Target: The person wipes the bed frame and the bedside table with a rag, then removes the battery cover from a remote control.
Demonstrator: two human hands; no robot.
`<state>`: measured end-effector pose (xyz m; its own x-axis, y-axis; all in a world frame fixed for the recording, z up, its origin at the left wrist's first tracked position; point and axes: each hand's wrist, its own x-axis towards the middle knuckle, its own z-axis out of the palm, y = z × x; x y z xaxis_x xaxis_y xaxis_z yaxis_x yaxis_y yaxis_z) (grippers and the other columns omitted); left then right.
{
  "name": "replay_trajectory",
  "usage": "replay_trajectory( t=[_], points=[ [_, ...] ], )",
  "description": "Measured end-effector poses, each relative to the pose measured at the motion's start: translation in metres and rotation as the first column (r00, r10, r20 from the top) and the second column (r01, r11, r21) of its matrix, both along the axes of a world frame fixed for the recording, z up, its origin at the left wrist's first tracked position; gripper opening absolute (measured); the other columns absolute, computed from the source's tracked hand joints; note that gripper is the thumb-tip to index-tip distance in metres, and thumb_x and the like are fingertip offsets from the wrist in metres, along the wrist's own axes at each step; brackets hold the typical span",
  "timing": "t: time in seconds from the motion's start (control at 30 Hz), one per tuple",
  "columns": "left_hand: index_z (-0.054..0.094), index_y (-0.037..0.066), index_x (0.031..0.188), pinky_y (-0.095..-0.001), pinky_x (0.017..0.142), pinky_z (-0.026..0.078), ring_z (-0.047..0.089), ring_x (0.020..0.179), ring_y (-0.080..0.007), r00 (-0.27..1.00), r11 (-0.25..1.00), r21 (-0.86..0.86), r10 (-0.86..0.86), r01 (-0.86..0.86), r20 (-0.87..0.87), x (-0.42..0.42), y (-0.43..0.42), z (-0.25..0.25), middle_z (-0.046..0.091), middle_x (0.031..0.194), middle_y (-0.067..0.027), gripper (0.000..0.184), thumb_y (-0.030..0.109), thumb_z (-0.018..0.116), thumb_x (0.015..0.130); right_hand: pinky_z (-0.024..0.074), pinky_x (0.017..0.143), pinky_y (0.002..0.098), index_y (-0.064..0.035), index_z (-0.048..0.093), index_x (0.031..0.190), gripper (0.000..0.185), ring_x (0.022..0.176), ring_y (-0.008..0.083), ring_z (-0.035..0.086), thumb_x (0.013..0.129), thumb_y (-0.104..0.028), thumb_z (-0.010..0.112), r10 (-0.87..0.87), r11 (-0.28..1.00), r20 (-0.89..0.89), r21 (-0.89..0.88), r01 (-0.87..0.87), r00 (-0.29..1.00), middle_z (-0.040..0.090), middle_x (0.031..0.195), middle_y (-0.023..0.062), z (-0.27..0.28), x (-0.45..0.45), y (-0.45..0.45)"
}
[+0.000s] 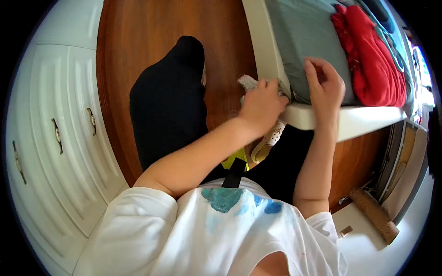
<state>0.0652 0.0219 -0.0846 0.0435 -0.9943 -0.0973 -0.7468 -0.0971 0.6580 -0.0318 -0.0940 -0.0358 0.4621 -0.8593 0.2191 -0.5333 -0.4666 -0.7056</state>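
Observation:
My left hand (263, 105) is closed on a crumpled light grey cloth (248, 83) at the corner of the white bed frame (301, 116). Part of the cloth sticks out past my fingers on the far side, and the rest is hidden under the hand. My right hand (326, 87) is raised above the grey-green mattress cover (306, 41) near that same corner. Its fingers curl loosely towards the thumb, with a gap between them, and I see nothing held there.
Red clothing (373, 60) lies bunched on the bed. White cabinets (73, 124) with dark handles line the left side. Brown wooden floor (225, 32) runs between, under my black-clad leg (170, 96). A perforated light shoe (271, 138) shows below the bed corner. A brown roll (374, 215) lies at right.

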Motion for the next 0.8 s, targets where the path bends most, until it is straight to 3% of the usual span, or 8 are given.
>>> replay_trajectory(
  t=[0.13, 0.2, 0.27, 0.47, 0.53, 0.6, 0.67, 0.8],
  points=[
    [0.066, 0.012, 0.111, -0.0413, 0.088, 0.049, 0.049, 0.109, -0.0335, 1.0, 0.998, -0.064, 0.012, -0.01, 0.029, 0.003, 0.011, 0.005, 0.047, 0.122, -0.0188, 0.038, 0.003, 0.064, 0.074, 0.0489, 0.065, 0.0266, 0.0019, 0.066, 0.093, 0.018, 0.068, 0.0147, 0.063, 0.087, -0.014, 0.062, 0.051, 0.998, 0.05, -0.023, -0.05, 0.997, 0.067, 0.076, 0.01, -0.008, -0.004, 0.0],
    [0.065, 0.013, 0.114, -0.0419, 0.089, 0.048, 0.048, 0.11, -0.0346, 0.974, 0.979, 0.172, -0.14, 0.11, 0.176, 0.004, 0.015, 0.013, 0.047, 0.125, -0.0168, 0.041, 0.003, 0.064, 0.074, 0.0494, 0.065, 0.028, 0.0018, 0.066, 0.093, 0.018, 0.069, 0.0178, 0.065, 0.087, -0.014, 0.061, 0.067, 0.992, -0.045, -0.102, -0.071, 0.997, 0.067, 0.075, 0.0106, -0.004, -0.006, 0.003],
    [0.064, 0.012, 0.115, -0.0421, 0.09, 0.047, 0.047, 0.111, -0.0356, 0.999, 0.992, 0.127, -0.001, 0.006, -0.041, -0.002, 0.031, -0.001, 0.047, 0.122, -0.0147, 0.042, 0.003, 0.065, 0.074, 0.0506, 0.066, 0.0282, 0.0001, 0.067, 0.094, 0.014, 0.07, 0.0192, 0.066, 0.087, -0.011, 0.062, 0.093, 0.988, -0.051, -0.122, -0.099, 0.994, 0.067, 0.079, 0.011, 0.003, -0.008, 0.01],
    [0.063, 0.013, 0.116, -0.0421, 0.09, 0.047, 0.047, 0.112, -0.0361, 0.957, 0.97, -0.019, 0.237, -0.243, -0.165, 0.005, 0.033, -0.024, 0.046, 0.123, -0.0158, 0.047, 0.002, 0.069, 0.071, 0.0523, 0.071, 0.0268, -0.0013, 0.068, 0.098, 0.013, 0.077, 0.0134, 0.064, 0.09, -0.009, 0.062, -0.109, 0.867, 0.383, -0.416, 0.276, 0.917, 0.069, 0.092, 0.0082, 0.018, -0.052, 0.034],
    [0.063, 0.013, 0.115, -0.0422, 0.088, 0.048, 0.049, 0.11, -0.0353, 0.991, 0.982, -0.172, 0.055, -0.076, -0.123, 0.002, 0.019, -0.023, 0.045, 0.123, -0.0172, 0.046, 0.004, 0.07, 0.071, 0.0518, 0.072, 0.0265, -0.0015, 0.067, 0.1, 0.014, 0.08, 0.0123, 0.063, 0.09, -0.009, 0.061, -0.198, 0.87, 0.317, -0.38, 0.315, 0.928, 0.069, 0.094, 0.0079, 0.023, -0.068, 0.016],
    [0.064, 0.014, 0.114, -0.0416, 0.085, 0.049, 0.051, 0.107, -0.0345, 0.983, 0.991, -0.125, 0.03, -0.054, -0.182, -0.002, 0.011, -0.023, 0.047, 0.12, -0.0172, 0.042, 0.005, 0.068, 0.073, 0.0468, 0.077, 0.0271, -0.0055, 0.068, 0.102, 0.018, 0.088, 0.0133, 0.061, 0.087, -0.015, 0.065, -0.338, 0.906, -0.112, -0.309, 0.291, 0.934, 0.068, 0.096, 0.0045, 0.015, -0.075, 0.0],
    [0.065, 0.014, 0.111, -0.0409, 0.08, 0.051, 0.052, 0.105, -0.0333, 0.994, 0.975, -0.2, 0.09, -0.1, -0.058, 0.001, 0.001, -0.028, 0.05, 0.115, -0.0169, 0.037, 0.006, 0.065, 0.075, 0.0443, 0.076, 0.0262, -0.007, 0.07, 0.099, 0.019, 0.086, 0.0135, 0.059, 0.084, -0.018, 0.068, -0.314, 0.925, -0.224, -0.29, 0.245, 0.923, 0.068, 0.097, 0.0035, 0.015, -0.074, -0.007],
    [0.065, 0.012, 0.11, -0.0399, 0.076, 0.052, 0.053, 0.1, -0.0321, 0.984, 0.96, -0.22, 0.18, -0.175, 0.004, 0.007, -0.014, -0.026, 0.052, 0.112, -0.0169, 0.032, 0.008, 0.058, 0.08, 0.0432, 0.07, 0.0238, -0.0059, 0.071, 0.094, 0.016, 0.076, 0.0098, 0.055, 0.085, -0.018, 0.069, -0.343, 0.925, -0.231, -0.25, 0.285, 0.911, 0.067, 0.09, 0.0012, 0.012, -0.073, -0.006]
  ],
)
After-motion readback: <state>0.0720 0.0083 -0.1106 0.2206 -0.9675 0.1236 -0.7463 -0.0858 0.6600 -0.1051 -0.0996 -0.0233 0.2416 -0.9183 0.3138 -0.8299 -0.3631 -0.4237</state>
